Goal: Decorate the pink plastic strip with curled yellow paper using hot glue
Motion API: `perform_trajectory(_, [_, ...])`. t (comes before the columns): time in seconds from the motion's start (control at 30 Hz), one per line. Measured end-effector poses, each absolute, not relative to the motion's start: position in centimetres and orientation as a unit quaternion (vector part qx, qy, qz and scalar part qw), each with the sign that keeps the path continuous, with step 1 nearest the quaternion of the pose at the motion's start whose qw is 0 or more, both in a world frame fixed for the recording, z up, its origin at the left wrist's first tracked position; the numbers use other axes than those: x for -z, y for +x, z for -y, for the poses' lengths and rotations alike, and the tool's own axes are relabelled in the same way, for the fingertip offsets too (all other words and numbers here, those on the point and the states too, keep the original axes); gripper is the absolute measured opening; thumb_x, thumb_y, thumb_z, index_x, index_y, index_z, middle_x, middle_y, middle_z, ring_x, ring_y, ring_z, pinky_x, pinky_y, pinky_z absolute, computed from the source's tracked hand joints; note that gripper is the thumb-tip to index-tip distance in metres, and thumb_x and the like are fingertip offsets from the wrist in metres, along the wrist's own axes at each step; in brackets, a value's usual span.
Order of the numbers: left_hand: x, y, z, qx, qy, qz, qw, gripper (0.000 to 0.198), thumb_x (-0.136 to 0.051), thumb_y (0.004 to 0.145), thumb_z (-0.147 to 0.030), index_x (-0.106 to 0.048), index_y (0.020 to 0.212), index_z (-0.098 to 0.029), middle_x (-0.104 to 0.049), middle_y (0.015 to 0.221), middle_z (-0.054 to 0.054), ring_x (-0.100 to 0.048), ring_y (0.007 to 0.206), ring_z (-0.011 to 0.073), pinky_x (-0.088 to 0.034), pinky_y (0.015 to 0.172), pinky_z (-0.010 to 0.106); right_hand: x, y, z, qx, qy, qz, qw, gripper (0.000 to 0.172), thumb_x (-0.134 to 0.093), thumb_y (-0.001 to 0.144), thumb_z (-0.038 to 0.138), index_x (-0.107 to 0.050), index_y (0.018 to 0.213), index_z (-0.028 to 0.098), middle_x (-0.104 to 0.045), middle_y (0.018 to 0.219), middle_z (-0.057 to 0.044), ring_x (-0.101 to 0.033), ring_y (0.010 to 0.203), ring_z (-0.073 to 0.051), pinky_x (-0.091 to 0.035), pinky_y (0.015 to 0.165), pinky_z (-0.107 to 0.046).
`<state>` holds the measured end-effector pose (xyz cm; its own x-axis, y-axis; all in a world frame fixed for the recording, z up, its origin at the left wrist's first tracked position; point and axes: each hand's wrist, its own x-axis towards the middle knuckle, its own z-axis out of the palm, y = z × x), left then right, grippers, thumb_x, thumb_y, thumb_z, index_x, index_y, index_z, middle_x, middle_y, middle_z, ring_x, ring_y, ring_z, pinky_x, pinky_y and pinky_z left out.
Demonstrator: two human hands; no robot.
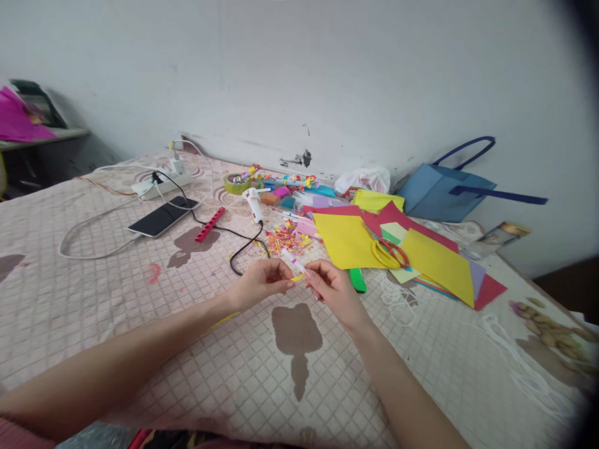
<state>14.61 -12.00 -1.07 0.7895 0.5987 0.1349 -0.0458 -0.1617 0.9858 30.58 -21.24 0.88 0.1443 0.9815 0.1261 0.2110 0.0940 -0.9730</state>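
My left hand (264, 279) is closed, pinching a narrow yellow paper strip (297, 278) between thumb and fingers. The strip's tail (225, 320) shows beneath my left wrist. Close on the right, my right hand (334, 288) is closed around a slim white stick with a purple band (293, 260), which tilts up and left from the fingertips. The yellow strip spans the small gap between both hands, and its right end reaches the right fingertips. Behind the hands lies a pile of small red, orange and yellow paper scraps (285, 240).
A white glue gun (253, 204) with a black cord stands behind the scraps. Left are a phone (163, 216), a power strip (163, 185) and a red holed bar (210, 225). Yellow sheets (349, 240), scissors (384, 254), white string (397, 299) and a blue bag (444, 190) sit right.
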Motion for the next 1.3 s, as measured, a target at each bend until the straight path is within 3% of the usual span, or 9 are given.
perform_trajectory(0.13, [0.1, 14.3, 12.5, -0.380, 0.776, -0.220, 0.453, 0.018, -0.065, 0.074, -0.027, -0.056, 0.084, -0.014, -0.058, 0.082, 0.004, -0.054, 0.075, 0.0130, -0.044, 0.069, 0.026, -1.2, 30.4, 21.4, -0.278, -0.584, 0.557, 0.521, 0.016, -0.048, 0.085, 0.033, -0.055, 0.086, 0.019, -0.050, 0.066, 0.003, -0.043, 0.051, -0.008, -0.036, 0.047, -0.021])
perform_trajectory(0.23, [-1.0, 13.9, 13.4, -0.416, 0.802, -0.215, 0.372, 0.010, -0.061, 0.078, -0.024, -0.059, 0.079, -0.015, -0.057, 0.078, 0.003, -0.052, 0.073, 0.0124, -0.042, 0.067, 0.024, -1.5, 29.9, 21.6, -0.121, -0.610, 0.581, 0.525, 0.012, -0.047, 0.086, 0.028, -0.055, 0.087, 0.019, -0.054, 0.076, -0.001, -0.049, 0.063, -0.011, -0.041, 0.057, -0.024])
perform_trajectory(0.33, [-1.4, 13.7, 14.3, -0.336, 0.803, -0.211, 0.445, 0.016, -0.056, 0.082, -0.029, -0.063, 0.084, -0.014, -0.060, 0.076, 0.004, -0.053, 0.066, 0.0114, -0.042, 0.061, 0.023, -1.7, 29.1, 22.0, -0.019, -0.596, 0.620, 0.509, 0.012, -0.046, 0.086, 0.023, -0.057, 0.088, 0.019, -0.054, 0.085, -0.004, -0.052, 0.076, -0.015, -0.044, 0.064, -0.026])
perform_trajectory(0.5, [-0.6, 13.9, 14.4, -0.316, 0.728, -0.217, 0.568, 0.025, -0.058, 0.080, -0.034, -0.064, 0.087, -0.010, -0.063, 0.077, 0.007, -0.056, 0.069, 0.0137, -0.045, 0.061, 0.025, -1.3, 28.1, 22.2, 0.003, -0.566, 0.665, 0.487, 0.014, -0.047, 0.086, 0.018, -0.056, 0.096, 0.021, -0.055, 0.088, -0.005, -0.055, 0.082, -0.015, -0.047, 0.070, -0.027])
perform_trajectory(0.77, [-0.1, 14.3, 14.0, -0.322, 0.632, -0.187, 0.680, 0.021, -0.067, 0.073, -0.028, -0.064, 0.084, -0.010, -0.065, 0.075, 0.004, -0.056, 0.066, 0.0110, -0.044, 0.060, 0.022, 0.1, 28.1, 21.9, -0.001, -0.584, 0.642, 0.497, 0.018, -0.051, 0.082, 0.018, -0.048, 0.099, 0.021, -0.055, 0.083, -0.002, -0.057, 0.071, -0.013, -0.048, 0.061, -0.023])
perform_trajectory(0.93, [-0.2, 14.3, 13.9, -0.304, 0.609, -0.202, 0.704, 0.020, -0.068, 0.072, -0.028, -0.064, 0.081, -0.010, -0.063, 0.072, 0.003, -0.054, 0.063, 0.0098, -0.043, 0.059, 0.021, 0.2, 28.0, 21.8, 0.047, -0.567, 0.679, 0.465, 0.017, -0.049, 0.082, 0.014, -0.048, 0.097, 0.022, -0.056, 0.082, -0.002, -0.058, 0.076, -0.015, -0.048, 0.064, -0.026])
perform_trajectory(1.07, [-0.2, 14.2, 13.7, -0.301, 0.596, -0.220, 0.712, 0.019, -0.065, 0.075, -0.030, -0.062, 0.071, -0.011, -0.058, 0.061, 0.000, -0.050, 0.056, 0.0083, -0.041, 0.055, 0.020, 0.1, 27.8, 21.7, 0.040, -0.557, 0.689, 0.462, 0.014, -0.048, 0.083, 0.014, -0.049, 0.096, 0.022, -0.057, 0.085, -0.003, -0.058, 0.079, -0.015, -0.048, 0.066, -0.026])
perform_trajectory(1.3, [0.2, 14.3, 13.4, -0.304, 0.601, -0.239, 0.700, 0.023, -0.063, 0.076, -0.033, -0.062, 0.068, -0.011, -0.057, 0.059, 0.001, -0.050, 0.057, 0.0094, -0.041, 0.057, 0.021, -0.1, 27.7, 21.9, 0.031, -0.574, 0.684, 0.449, 0.011, -0.047, 0.084, 0.014, -0.053, 0.091, 0.020, -0.057, 0.084, -0.004, -0.056, 0.079, -0.015, -0.048, 0.068, -0.027])
